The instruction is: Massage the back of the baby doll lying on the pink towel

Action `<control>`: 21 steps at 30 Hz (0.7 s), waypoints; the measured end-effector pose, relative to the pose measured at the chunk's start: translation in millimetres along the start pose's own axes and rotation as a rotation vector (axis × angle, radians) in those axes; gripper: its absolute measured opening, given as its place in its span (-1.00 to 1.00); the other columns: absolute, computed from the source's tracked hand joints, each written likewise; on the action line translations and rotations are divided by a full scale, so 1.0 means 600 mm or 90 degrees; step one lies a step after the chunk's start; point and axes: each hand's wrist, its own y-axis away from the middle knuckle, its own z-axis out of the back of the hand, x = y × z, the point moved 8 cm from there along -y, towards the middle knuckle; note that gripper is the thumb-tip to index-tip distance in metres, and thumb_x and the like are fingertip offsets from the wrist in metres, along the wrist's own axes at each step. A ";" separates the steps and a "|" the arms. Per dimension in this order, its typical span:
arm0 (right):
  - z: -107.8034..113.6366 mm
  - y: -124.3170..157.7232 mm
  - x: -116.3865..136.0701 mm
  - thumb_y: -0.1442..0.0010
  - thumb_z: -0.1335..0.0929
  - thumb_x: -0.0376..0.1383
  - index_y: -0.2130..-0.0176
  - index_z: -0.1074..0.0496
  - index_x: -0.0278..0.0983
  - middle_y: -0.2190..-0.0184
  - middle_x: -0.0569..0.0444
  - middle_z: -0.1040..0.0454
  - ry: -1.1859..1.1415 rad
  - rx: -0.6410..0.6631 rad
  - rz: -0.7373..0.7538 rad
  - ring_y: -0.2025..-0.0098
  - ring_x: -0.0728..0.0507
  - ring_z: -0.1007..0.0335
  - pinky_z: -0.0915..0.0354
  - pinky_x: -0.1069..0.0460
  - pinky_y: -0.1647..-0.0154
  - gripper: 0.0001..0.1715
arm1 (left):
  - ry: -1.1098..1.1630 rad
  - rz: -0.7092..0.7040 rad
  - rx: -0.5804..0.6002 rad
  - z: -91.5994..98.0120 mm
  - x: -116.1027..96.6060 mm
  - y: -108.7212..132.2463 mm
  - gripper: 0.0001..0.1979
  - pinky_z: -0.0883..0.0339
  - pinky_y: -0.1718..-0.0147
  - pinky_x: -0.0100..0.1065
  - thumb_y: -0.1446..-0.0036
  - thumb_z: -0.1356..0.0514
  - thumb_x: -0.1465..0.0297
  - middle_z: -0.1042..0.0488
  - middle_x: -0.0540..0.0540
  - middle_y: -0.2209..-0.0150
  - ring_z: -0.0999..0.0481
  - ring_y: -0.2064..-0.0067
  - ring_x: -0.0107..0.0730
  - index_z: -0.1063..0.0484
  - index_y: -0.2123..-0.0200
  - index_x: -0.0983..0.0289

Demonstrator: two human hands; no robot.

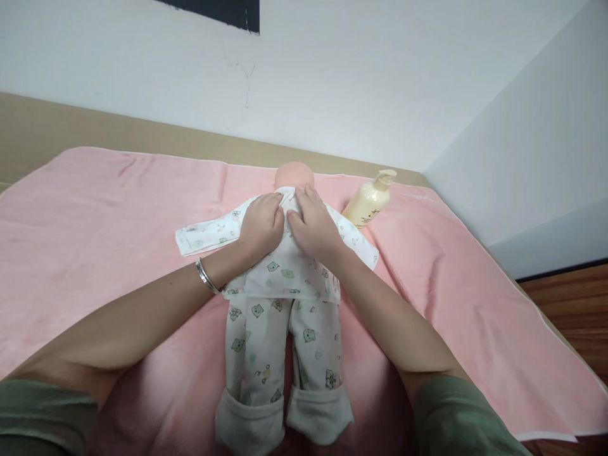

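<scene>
A baby doll [294, 174] with a bald, smooth head lies stretched out with its feet toward me; no face shows. It wears a white long-sleeved top [285, 275] and white trousers [266, 342] with small printed animals, cuffs turned up. My left hand [262, 221], below a silver bangle [207, 275], rests flat on the left side of the doll's upper body. My right hand [316, 221] lies flat on the right side, close to the neck. Both thumbs point inward near the middle, and the hands hold nothing.
A pink cloth [142, 202] covers the surface under the doll. To the right of the doll's shoulder, a pale yellow pump bottle [368, 201] leans at a tilt. A white wall [332, 82] stands behind, and brown wood [570, 304] shows at the right.
</scene>
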 end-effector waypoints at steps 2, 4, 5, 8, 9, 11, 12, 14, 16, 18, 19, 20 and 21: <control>0.011 -0.001 -0.001 -0.38 -0.10 -0.28 -0.45 -0.05 -0.46 -0.53 -0.24 0.02 0.001 -0.033 -0.002 -0.59 -0.31 0.19 0.04 -0.31 -0.56 -0.26 | -0.001 0.008 0.001 0.000 0.001 0.001 -0.49 -0.30 -0.33 -0.06 -0.29 0.13 0.39 -0.54 0.30 -0.15 -0.49 -0.21 -0.12 -0.49 -0.10 0.41; 0.007 -0.004 -0.008 -0.38 -0.10 -0.29 -0.45 -0.04 -0.50 -0.53 -0.28 0.03 0.027 -0.038 -0.013 -0.59 -0.33 0.20 0.08 -0.35 -0.56 -0.26 | -0.003 0.015 -0.002 0.000 0.002 0.002 -0.46 -0.29 -0.36 -0.06 -0.29 0.13 0.37 -0.53 0.30 -0.19 -0.47 -0.25 -0.10 -0.48 -0.13 0.43; 0.000 -0.006 -0.013 -0.38 -0.10 -0.28 -0.43 -0.06 -0.53 -0.51 -0.32 -0.01 0.041 -0.027 -0.018 -0.57 -0.36 0.15 0.07 -0.36 -0.55 -0.27 | -0.005 0.018 -0.004 0.001 0.003 0.002 -0.45 -0.28 -0.37 -0.06 -0.29 0.14 0.36 -0.52 0.30 -0.20 -0.47 -0.26 -0.10 -0.48 -0.15 0.43; -0.025 -0.011 -0.025 -0.42 -0.11 -0.22 -0.40 -0.12 -0.58 -0.46 -0.37 -0.13 0.075 0.015 -0.018 -0.52 -0.41 0.01 0.04 -0.36 -0.53 -0.28 | -0.007 0.024 -0.006 0.001 0.004 0.003 -0.43 -0.27 -0.39 -0.04 -0.27 0.13 0.36 -0.51 0.29 -0.22 -0.46 -0.29 -0.09 -0.48 -0.17 0.45; -0.029 -0.012 -0.027 -0.42 -0.10 -0.21 -0.41 -0.12 -0.58 -0.45 -0.36 -0.14 0.084 0.020 -0.015 -0.51 -0.42 0.00 0.04 -0.35 -0.53 -0.27 | -0.006 0.024 -0.006 0.000 0.005 0.004 -0.43 -0.26 -0.40 -0.03 -0.26 0.12 0.37 -0.51 0.29 -0.23 -0.46 -0.29 -0.09 -0.49 -0.16 0.44; -0.031 -0.012 -0.025 -0.44 -0.09 -0.21 -0.42 -0.09 -0.60 -0.46 -0.35 -0.14 0.108 0.024 -0.004 -0.52 -0.43 0.00 0.02 -0.33 -0.53 -0.26 | -0.003 0.025 -0.008 0.000 0.006 0.004 -0.44 -0.26 -0.40 -0.03 -0.26 0.12 0.37 -0.52 0.25 -0.23 -0.46 -0.29 -0.10 -0.51 -0.14 0.40; -0.029 -0.011 -0.023 -0.44 -0.09 -0.23 -0.42 -0.08 -0.61 -0.46 -0.35 -0.14 0.121 0.022 0.001 -0.51 -0.43 0.00 0.01 -0.32 -0.52 -0.26 | -0.001 0.026 -0.010 0.000 0.007 0.005 -0.45 -0.26 -0.40 -0.03 -0.26 0.11 0.37 -0.52 0.23 -0.23 -0.47 -0.29 -0.11 -0.53 -0.13 0.38; -0.025 -0.008 -0.016 -0.44 -0.07 -0.26 -0.43 -0.08 -0.61 -0.44 -0.36 -0.18 0.149 0.017 0.012 -0.50 -0.42 -0.04 -0.04 -0.29 -0.50 -0.28 | 0.003 0.027 -0.013 0.001 0.010 0.006 -0.46 -0.27 -0.41 -0.07 -0.28 0.11 0.35 -0.52 0.19 -0.23 -0.47 -0.30 -0.14 -0.55 -0.12 0.33; -0.022 -0.006 -0.007 -0.44 -0.07 -0.31 -0.41 -0.12 -0.63 -0.41 -0.38 -0.22 0.180 0.016 0.026 -0.48 -0.41 -0.09 -0.08 -0.27 -0.48 -0.31 | 0.006 0.029 -0.010 0.002 0.010 0.006 -0.46 -0.26 -0.41 -0.13 -0.30 0.11 0.34 -0.51 0.16 -0.24 -0.45 -0.31 -0.18 -0.55 -0.12 0.31; -0.022 -0.002 0.002 -0.43 -0.08 -0.35 -0.38 -0.17 -0.66 -0.38 -0.41 -0.26 0.212 0.022 0.043 -0.45 -0.39 -0.15 -0.10 -0.24 -0.47 -0.33 | -0.007 0.038 0.005 0.003 0.007 0.006 -0.46 -0.23 -0.42 -0.16 -0.31 0.11 0.33 -0.49 0.15 -0.27 -0.43 -0.34 -0.20 -0.54 -0.14 0.31; -0.022 0.000 0.006 -0.42 -0.09 -0.37 -0.37 -0.18 -0.67 -0.37 -0.42 -0.28 0.226 0.025 0.047 -0.44 -0.39 -0.17 -0.11 -0.22 -0.46 -0.34 | -0.022 0.046 0.017 0.004 0.004 0.006 -0.46 -0.23 -0.42 -0.16 -0.31 0.11 0.33 -0.47 0.15 -0.28 -0.42 -0.35 -0.18 -0.53 -0.15 0.31; -0.022 0.003 0.009 -0.41 -0.09 -0.39 -0.36 -0.19 -0.68 -0.36 -0.43 -0.29 0.239 0.028 0.048 -0.43 -0.38 -0.20 -0.12 -0.21 -0.46 -0.35 | -0.040 0.057 0.031 0.005 0.001 0.006 -0.46 -0.24 -0.41 -0.14 -0.31 0.11 0.34 -0.46 0.16 -0.30 -0.41 -0.36 -0.16 -0.52 -0.17 0.30; -0.021 0.006 0.012 -0.40 -0.10 -0.40 -0.36 -0.18 -0.68 -0.36 -0.43 -0.30 0.249 0.031 0.045 -0.41 -0.37 -0.22 -0.14 -0.19 -0.45 -0.35 | -0.058 0.069 0.046 0.006 -0.003 0.005 -0.46 -0.25 -0.39 -0.12 -0.31 0.10 0.34 -0.44 0.16 -0.31 -0.40 -0.36 -0.12 -0.52 -0.17 0.29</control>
